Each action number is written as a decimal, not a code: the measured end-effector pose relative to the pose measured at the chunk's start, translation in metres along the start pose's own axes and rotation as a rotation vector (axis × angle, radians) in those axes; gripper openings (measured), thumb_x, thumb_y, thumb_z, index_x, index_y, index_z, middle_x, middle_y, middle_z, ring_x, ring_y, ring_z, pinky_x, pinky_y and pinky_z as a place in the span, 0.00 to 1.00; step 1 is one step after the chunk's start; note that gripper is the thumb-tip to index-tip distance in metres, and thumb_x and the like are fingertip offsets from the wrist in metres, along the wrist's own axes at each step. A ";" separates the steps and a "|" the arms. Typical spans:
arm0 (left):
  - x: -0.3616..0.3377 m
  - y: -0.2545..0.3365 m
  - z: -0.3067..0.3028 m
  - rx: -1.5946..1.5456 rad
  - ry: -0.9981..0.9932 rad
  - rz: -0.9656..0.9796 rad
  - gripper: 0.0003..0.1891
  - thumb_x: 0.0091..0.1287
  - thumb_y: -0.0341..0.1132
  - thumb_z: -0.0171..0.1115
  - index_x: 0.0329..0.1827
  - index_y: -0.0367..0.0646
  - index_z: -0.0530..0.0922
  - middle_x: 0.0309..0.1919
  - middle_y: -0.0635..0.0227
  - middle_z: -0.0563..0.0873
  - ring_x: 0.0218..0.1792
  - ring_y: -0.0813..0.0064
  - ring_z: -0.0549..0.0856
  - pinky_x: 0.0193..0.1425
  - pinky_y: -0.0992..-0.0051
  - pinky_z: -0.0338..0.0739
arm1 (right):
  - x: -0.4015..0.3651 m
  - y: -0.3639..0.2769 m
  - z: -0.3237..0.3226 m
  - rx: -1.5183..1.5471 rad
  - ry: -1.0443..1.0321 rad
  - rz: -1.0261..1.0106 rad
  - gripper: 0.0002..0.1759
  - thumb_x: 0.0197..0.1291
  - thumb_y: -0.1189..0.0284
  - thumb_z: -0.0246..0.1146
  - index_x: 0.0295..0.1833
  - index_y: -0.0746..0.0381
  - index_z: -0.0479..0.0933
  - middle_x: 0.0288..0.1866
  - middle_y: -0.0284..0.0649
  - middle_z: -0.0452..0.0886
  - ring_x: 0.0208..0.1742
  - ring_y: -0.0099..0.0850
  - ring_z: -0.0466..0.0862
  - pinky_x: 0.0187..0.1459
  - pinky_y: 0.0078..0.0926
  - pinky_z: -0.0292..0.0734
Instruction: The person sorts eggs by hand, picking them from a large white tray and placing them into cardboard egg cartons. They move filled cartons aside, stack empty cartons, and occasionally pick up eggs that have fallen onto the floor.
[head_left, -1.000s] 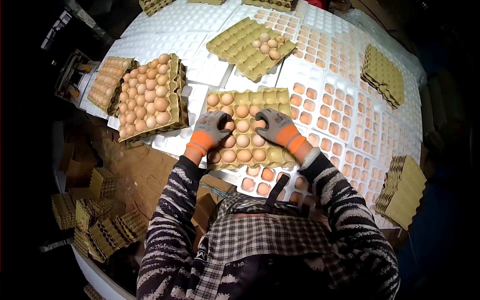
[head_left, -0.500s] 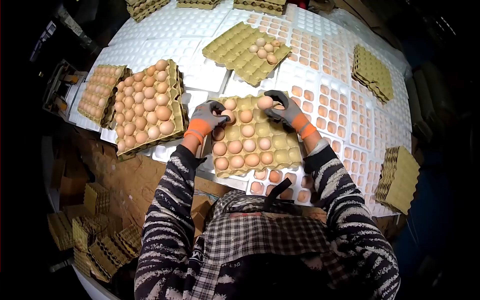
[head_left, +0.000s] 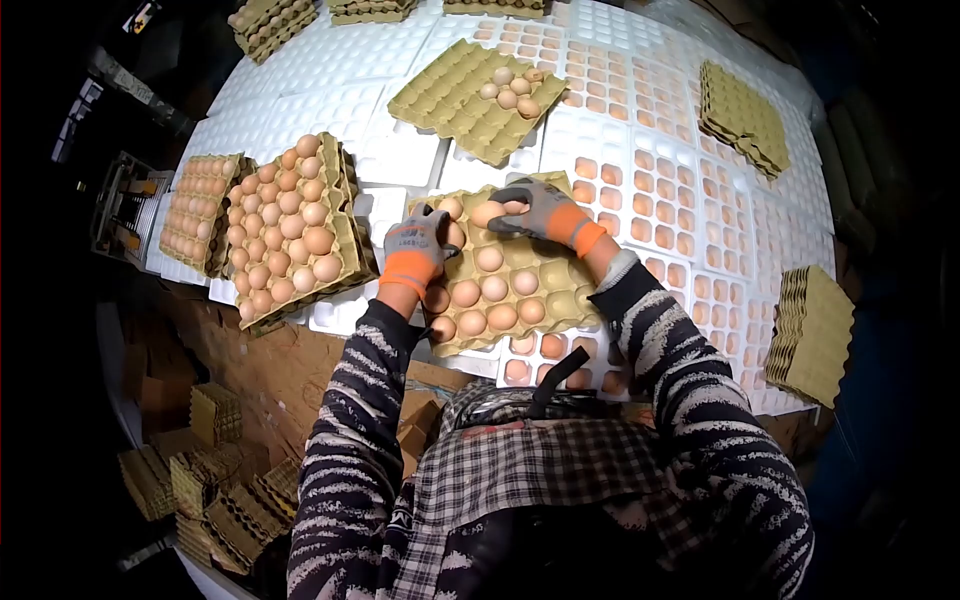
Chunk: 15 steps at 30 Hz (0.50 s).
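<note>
A pulp egg tray (head_left: 566, 303) lies in front of me, with brown eggs in many of its cups and bare cups along its right side. My right hand (head_left: 548, 217), in a grey and orange glove, is closed around an egg (head_left: 486, 213) over the tray's far rows. Part of another egg (head_left: 514, 207) shows under its fingers. My left hand (head_left: 418, 246), gloved alike, is at the tray's left edge, fingers curled against an egg (head_left: 455, 236) in the upper left. Its fingertips are partly hidden.
Left stand stacked trays full of eggs (head_left: 290, 225). Beyond lies a tray (head_left: 440, 105) with several eggs at one end. White foam trays (head_left: 590, 140) cover the table, many holding eggs. Tray stacks stand right (head_left: 808, 335) and far right (head_left: 742, 118); more lie on the floor (head_left: 215, 470).
My right hand has moved left across the far rows with its egg. My left hand has turned more upright beside the left column. The whole view has shifted slightly.
</note>
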<state>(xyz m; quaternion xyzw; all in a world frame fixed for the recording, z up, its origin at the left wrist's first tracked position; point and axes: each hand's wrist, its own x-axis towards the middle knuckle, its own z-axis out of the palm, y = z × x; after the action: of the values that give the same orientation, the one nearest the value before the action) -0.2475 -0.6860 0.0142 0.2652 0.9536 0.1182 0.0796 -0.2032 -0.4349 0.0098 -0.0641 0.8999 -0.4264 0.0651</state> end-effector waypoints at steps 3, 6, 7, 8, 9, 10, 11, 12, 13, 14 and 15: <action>-0.015 -0.019 0.005 -0.553 0.204 -0.082 0.27 0.53 0.41 0.80 0.55 0.45 0.81 0.47 0.63 0.87 0.44 0.63 0.87 0.51 0.66 0.82 | -0.048 0.043 -0.026 1.181 -0.144 0.165 0.39 0.60 0.54 0.74 0.74 0.58 0.73 0.56 0.39 0.85 0.49 0.26 0.84 0.46 0.26 0.80; -0.018 -0.061 0.028 -0.849 0.353 -0.044 0.23 0.60 0.29 0.71 0.60 0.41 0.79 0.51 0.65 0.85 0.48 0.71 0.84 0.53 0.69 0.82 | -0.084 0.058 -0.044 1.101 0.085 -0.033 0.31 0.72 0.54 0.64 0.72 0.58 0.69 0.54 0.37 0.84 0.48 0.28 0.85 0.40 0.24 0.83; -0.018 -0.064 0.028 -0.797 0.243 -0.111 0.22 0.62 0.29 0.68 0.61 0.45 0.81 0.52 0.64 0.85 0.50 0.64 0.86 0.55 0.67 0.82 | -0.091 0.078 -0.054 1.193 0.051 -0.014 0.29 0.72 0.57 0.65 0.72 0.58 0.69 0.54 0.37 0.84 0.46 0.28 0.85 0.40 0.25 0.83; -0.021 -0.051 0.010 -0.309 0.200 0.071 0.21 0.64 0.33 0.67 0.62 0.53 0.82 0.53 0.60 0.86 0.52 0.55 0.86 0.57 0.62 0.81 | -0.099 0.099 -0.063 1.285 0.019 0.009 0.28 0.72 0.59 0.65 0.71 0.57 0.69 0.54 0.37 0.83 0.45 0.28 0.85 0.40 0.26 0.83; -0.019 -0.048 0.011 -0.082 0.073 -0.043 0.20 0.64 0.38 0.68 0.60 0.59 0.84 0.52 0.57 0.86 0.53 0.48 0.85 0.58 0.58 0.80 | -0.108 0.119 -0.073 1.375 -0.011 0.035 0.27 0.71 0.62 0.66 0.70 0.57 0.69 0.54 0.37 0.83 0.44 0.29 0.85 0.40 0.26 0.84; -0.013 -0.048 0.011 -0.060 0.015 -0.019 0.20 0.64 0.40 0.69 0.60 0.62 0.84 0.51 0.56 0.87 0.53 0.49 0.85 0.57 0.56 0.80 | -0.118 0.128 -0.080 1.205 0.057 -0.025 0.30 0.71 0.62 0.66 0.73 0.57 0.66 0.57 0.38 0.81 0.46 0.29 0.85 0.42 0.27 0.84; -0.006 -0.046 0.009 0.024 -0.056 -0.035 0.21 0.61 0.40 0.71 0.60 0.62 0.84 0.50 0.56 0.87 0.53 0.49 0.85 0.57 0.56 0.80 | -0.128 0.138 -0.087 1.034 0.119 -0.080 0.33 0.71 0.61 0.66 0.76 0.56 0.64 0.60 0.39 0.80 0.49 0.29 0.84 0.44 0.29 0.84; -0.004 -0.044 0.007 0.084 -0.081 -0.042 0.23 0.59 0.41 0.73 0.60 0.62 0.84 0.50 0.55 0.88 0.53 0.49 0.85 0.56 0.55 0.80 | -0.136 0.154 -0.094 1.037 0.161 -0.057 0.36 0.69 0.59 0.68 0.77 0.57 0.63 0.60 0.38 0.81 0.50 0.30 0.84 0.43 0.30 0.83; -0.003 -0.041 0.005 0.146 -0.102 -0.057 0.24 0.57 0.42 0.75 0.60 0.61 0.84 0.50 0.55 0.88 0.53 0.49 0.85 0.56 0.55 0.80 | -0.143 0.173 -0.103 1.043 0.197 -0.039 0.40 0.67 0.58 0.69 0.79 0.57 0.62 0.59 0.38 0.82 0.51 0.31 0.84 0.43 0.31 0.83; 0.000 -0.041 0.003 0.132 -0.119 -0.042 0.25 0.56 0.42 0.76 0.60 0.61 0.84 0.49 0.55 0.88 0.53 0.49 0.85 0.56 0.55 0.81 | -0.149 0.192 -0.115 1.050 0.228 -0.023 0.43 0.66 0.56 0.71 0.80 0.57 0.60 0.58 0.37 0.83 0.52 0.32 0.84 0.42 0.33 0.83; 0.002 -0.042 0.002 0.119 -0.137 -0.033 0.27 0.54 0.42 0.77 0.60 0.60 0.84 0.49 0.55 0.88 0.52 0.49 0.85 0.56 0.55 0.81 | -0.149 0.186 -0.143 0.952 0.271 0.218 0.38 0.64 0.52 0.70 0.75 0.56 0.68 0.57 0.37 0.84 0.52 0.30 0.84 0.42 0.33 0.83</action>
<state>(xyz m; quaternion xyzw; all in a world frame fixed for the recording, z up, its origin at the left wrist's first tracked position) -0.2693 -0.7194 0.0010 0.2610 0.9556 0.0415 0.1306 -0.0920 -0.1839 -0.0353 0.1229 0.6077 -0.7845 0.0136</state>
